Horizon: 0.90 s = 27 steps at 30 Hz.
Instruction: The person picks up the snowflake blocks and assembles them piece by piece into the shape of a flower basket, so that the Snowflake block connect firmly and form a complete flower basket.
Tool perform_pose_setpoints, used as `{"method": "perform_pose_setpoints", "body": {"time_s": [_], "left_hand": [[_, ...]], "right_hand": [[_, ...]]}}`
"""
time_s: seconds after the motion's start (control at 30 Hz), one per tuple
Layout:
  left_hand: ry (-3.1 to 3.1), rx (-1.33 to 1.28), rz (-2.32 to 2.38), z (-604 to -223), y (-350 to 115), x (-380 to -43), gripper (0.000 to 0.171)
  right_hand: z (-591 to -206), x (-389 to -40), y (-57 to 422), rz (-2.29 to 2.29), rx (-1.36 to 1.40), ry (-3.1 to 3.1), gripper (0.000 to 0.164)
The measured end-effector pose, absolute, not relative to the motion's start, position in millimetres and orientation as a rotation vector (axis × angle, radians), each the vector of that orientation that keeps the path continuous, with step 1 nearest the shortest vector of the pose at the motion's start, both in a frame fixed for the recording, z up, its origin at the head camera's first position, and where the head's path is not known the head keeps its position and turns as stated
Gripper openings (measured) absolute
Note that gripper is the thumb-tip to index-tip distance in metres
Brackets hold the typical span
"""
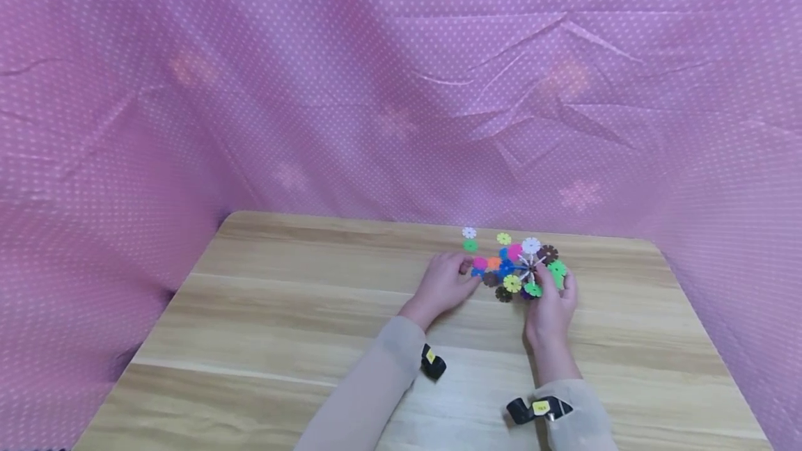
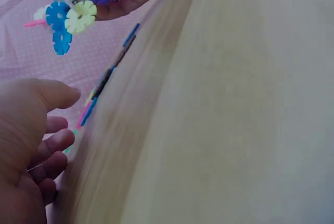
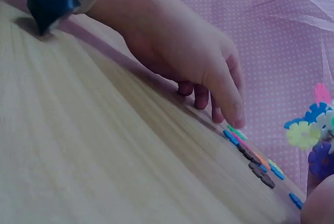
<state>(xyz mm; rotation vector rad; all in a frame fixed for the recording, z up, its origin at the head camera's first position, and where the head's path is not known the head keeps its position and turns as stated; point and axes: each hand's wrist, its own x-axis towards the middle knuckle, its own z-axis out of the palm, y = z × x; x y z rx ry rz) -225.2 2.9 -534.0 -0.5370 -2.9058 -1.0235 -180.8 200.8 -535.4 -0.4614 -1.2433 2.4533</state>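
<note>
My right hand [image 1: 551, 312] grips a cluster of joined plastic snowflake discs [image 2: 78, 16], with blue, pale yellow, purple, green, white and pink ones showing. It holds the cluster above the right part of the table. To its left, my left hand [image 1: 441, 284] is low over the tabletop beside loose snowflake discs [image 3: 250, 155]. In the left wrist view its thumb and fingers stand apart with nothing between them. A pink disc [image 1: 480, 263] lies closest to its fingertips; whether they touch it I cannot tell.
The wooden table [image 1: 282, 312] has a pink dotted cloth [image 1: 376, 89] hanging behind and at its sides. A white disc [image 1: 468, 232], a green disc [image 1: 470, 246] and a yellow disc [image 1: 504, 238] lie near the back edge. Black straps [image 1: 540, 408] sit on both wrists.
</note>
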Motion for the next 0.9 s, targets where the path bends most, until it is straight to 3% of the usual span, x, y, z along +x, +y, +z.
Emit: {"method": "perform_pose_setpoints", "body": {"time_s": [0.4,0.9], "left_hand": [[-2.982,-0.616,-0.827,-525,6,-225,0.041],[-2.932,-0.342,-1.006,-523,-50,-209,0.023]], "right_hand": [[-537,-180,201,2.466,-0.473,-1.239,0.034],[-538,-174,177,2.572,-0.394,-1.447,0.033]]}}
